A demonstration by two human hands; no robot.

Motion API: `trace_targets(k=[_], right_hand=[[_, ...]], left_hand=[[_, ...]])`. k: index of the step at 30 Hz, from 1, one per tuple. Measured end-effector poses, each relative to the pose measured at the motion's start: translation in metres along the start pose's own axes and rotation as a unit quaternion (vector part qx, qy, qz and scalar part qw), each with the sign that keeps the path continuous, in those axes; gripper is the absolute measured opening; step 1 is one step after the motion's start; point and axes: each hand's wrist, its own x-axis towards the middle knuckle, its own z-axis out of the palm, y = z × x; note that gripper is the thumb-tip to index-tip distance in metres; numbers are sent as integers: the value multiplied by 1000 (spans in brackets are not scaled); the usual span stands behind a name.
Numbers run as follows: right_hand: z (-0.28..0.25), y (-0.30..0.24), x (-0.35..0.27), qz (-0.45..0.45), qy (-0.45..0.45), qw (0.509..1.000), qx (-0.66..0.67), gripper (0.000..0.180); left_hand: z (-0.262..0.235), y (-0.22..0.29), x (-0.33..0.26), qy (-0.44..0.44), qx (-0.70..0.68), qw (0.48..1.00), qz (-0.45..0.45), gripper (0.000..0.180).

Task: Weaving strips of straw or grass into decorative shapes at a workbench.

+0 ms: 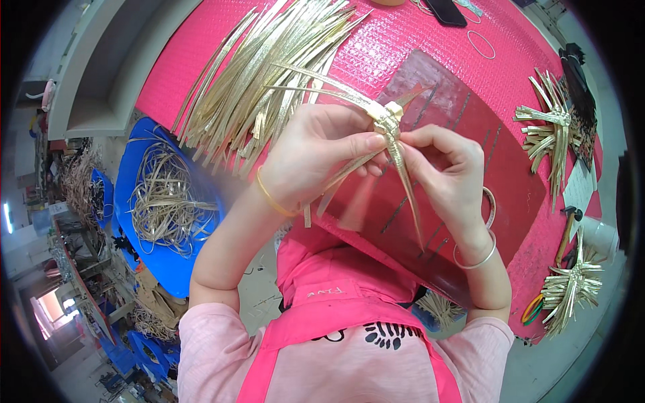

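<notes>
Head view | left hand [329, 142] pinches woven gold piece [388, 119], fingertips closed | right hand [449, 171] pinches its right side, closed | piece over red board [494, 195], centre, hands hiding part of board | loose gold strips [265, 74] far left | blue tray [125, 176] of tangled strips [164, 195] left | gold bundles [555, 121], hammer [564, 236] right | black phone [446, 12] far

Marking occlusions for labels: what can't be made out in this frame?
1. Head view: underside of the woven gold piece, partly covered by left hand and right hand.
2. Head view: pale strip below the left hand, edges blurred.
3. Head view: flat black device, far end cut by top edge.
4. Head view: tan object, mostly cut by top edge; kind unclear.
</notes>
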Motion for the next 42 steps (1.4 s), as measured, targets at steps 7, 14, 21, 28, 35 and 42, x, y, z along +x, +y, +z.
trace_targets(k=[7,14,21,28,35,42], right_hand=[[12,8,-3,-2,7,997,80,11],[14,11,-1,-196,80,955,-208,7],[22,13,-5,-184,125,952,-209,8],[7,6,-1,24,-8,999,-39,9],[5,9,10,199,-129,900,366,14],[19,23,1,22,29,975,220,18]], left_hand=[[9,-11,-4,88,59,986,130,15],[3,0,-5,92,385,899,187,14],[0,-9,4,-8,-25,999,-20,23],[-5,-8,11,81,405,890,194,12],[3,-9,3,89,387,893,211,9],[6,-21,3,28,-26,997,74,20]])
